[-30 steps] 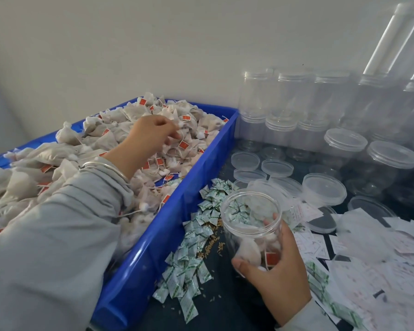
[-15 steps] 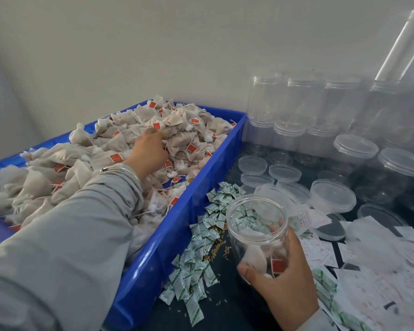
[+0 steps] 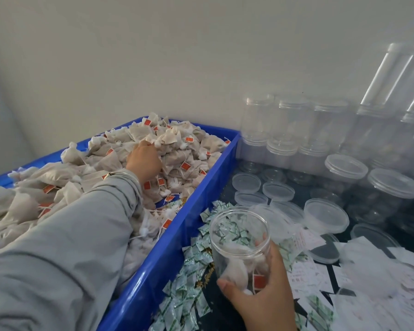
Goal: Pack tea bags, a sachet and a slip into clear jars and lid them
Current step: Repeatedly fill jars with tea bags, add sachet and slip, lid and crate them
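Note:
A blue bin point(image 3: 194, 211) on the left is heaped with white tea bags point(image 3: 177, 144) carrying red tags. My left hand point(image 3: 144, 158) reaches into the far part of the heap, its fingers buried among the bags; what they hold is hidden. My right hand point(image 3: 265, 290) grips an open clear jar point(image 3: 239, 237) at front centre, with a few tea bags lying in its bottom. Green-and-white sachets point(image 3: 189, 278) lie scattered beside the bin. White paper slips point(image 3: 373, 278) are spread at the right.
Loose clear lids point(image 3: 277, 191) lie on the dark table behind the jar. Rows of clear jars point(image 3: 294, 130), some lidded, stand stacked against the back wall and at the right. The wall closes off the far side.
My left hand has pushed farther into the heap toward the back of the bin. The jar in my right hand has stayed in about the same place.

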### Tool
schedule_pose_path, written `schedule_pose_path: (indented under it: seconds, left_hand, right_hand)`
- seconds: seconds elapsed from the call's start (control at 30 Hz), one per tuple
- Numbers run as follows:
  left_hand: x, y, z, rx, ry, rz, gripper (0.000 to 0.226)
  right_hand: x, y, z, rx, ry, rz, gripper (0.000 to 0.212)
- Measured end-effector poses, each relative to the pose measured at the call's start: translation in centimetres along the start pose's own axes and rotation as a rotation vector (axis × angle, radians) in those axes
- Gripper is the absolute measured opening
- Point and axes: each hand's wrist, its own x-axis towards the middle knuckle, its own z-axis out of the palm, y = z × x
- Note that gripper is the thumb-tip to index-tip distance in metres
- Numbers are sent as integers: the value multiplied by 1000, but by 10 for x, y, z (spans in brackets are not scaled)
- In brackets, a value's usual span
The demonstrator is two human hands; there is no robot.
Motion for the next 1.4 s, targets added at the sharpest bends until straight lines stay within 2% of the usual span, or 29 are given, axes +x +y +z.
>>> schedule_pose_path:
  seconds: [0.07, 0.17, 0.37, 0.43, 0.53, 0.67, 0.73, 0.87, 1.0, 1.17, 1.3, 1.4]
  left_hand:
    - [-2, 0, -2, -58, 38, -12, 23]
    - [-6, 2, -12, -237, 118, -58, 40]
    - [-27, 24, -47, -503, 218, 88, 45]
    - [-37, 36, -54, -673, 205, 92, 41]
    - [-53, 53, -65, -932, 107, 79, 30]
    - [-75, 75, -73, -1370, -228, 140, 23]
    - [-87, 84, -75, -1465, -367, 168, 21]
    - [-104, 94, -74, -1415, -618, 267, 16]
    - [-115, 99, -66, -1190, -688, 369, 21]
    - [-121, 99, -64, -1088, -870, 523, 8]
    - [-121, 97, -63, -978, -921, 592, 10]
    - [-113, 89, -63, -943, -880, 539, 14]
  right_hand:
    - [2, -2, 5, -11, -55, -6, 112]
    - [0, -1, 13, -15, -117, -6, 116]
    - [-3, 6, 7, -32, -138, 8, 121]
    - [-2, 5, 4, -27, -130, 2, 121]
    - [-1, 4, 2, -27, -126, -8, 116]
    - [0, 10, 0, -14, -113, -38, 108]
    - [2, 13, 0, -29, -93, -47, 104]
    - [1, 13, 2, -22, -54, -37, 100]
    - [0, 17, 5, -6, -11, -39, 100]
    - [0, 19, 4, -23, 56, -62, 101]
    - [0, 17, 3, -35, 73, -85, 105]
    - [0, 15, 2, -31, 39, -74, 107]
